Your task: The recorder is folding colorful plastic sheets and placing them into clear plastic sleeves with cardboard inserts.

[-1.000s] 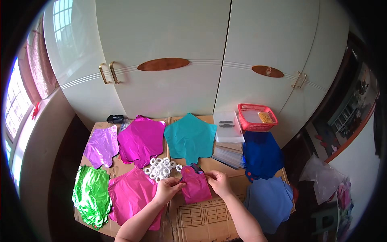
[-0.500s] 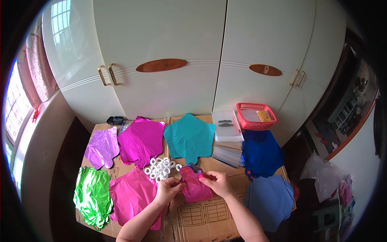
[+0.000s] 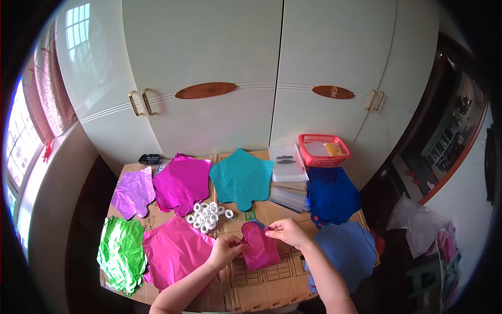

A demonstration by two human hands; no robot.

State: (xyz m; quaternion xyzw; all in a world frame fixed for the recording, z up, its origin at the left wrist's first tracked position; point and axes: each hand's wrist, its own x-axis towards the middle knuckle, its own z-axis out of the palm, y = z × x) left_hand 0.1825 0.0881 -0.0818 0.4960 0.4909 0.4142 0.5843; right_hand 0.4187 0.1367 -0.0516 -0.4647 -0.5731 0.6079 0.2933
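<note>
A folded magenta foil balloon point(image 3: 260, 252) with some blue showing at its top edge is held between my hands, just above the cardboard. My left hand point(image 3: 227, 251) pinches its left edge between thumb and fingers. On the upper right edge, my right hand point(image 3: 288, 233) has a similar pinch. Close to the left hand lies a flat pink foil balloon point(image 3: 175, 248), partly under my left forearm. A heap of small white ribbon rolls point(image 3: 205, 215) sits beyond it. My right forearm passes over the near edge of a light blue foil stack point(image 3: 345, 254).
Flat foil balloons in green point(image 3: 122, 256), lilac point(image 3: 132, 193), purple point(image 3: 183, 183), teal point(image 3: 241, 178) and dark blue point(image 3: 333, 196) cover the cardboard-topped table. A red basket point(image 3: 319, 159) and clear plastic sleeves point(image 3: 287, 196) stand at the back right, before a white cabinet point(image 3: 209, 47).
Both hands have shifted a little to the right and nearer with the folded balloon, uncovering more cardboard below the teal balloon. The view has also moved slightly.
</note>
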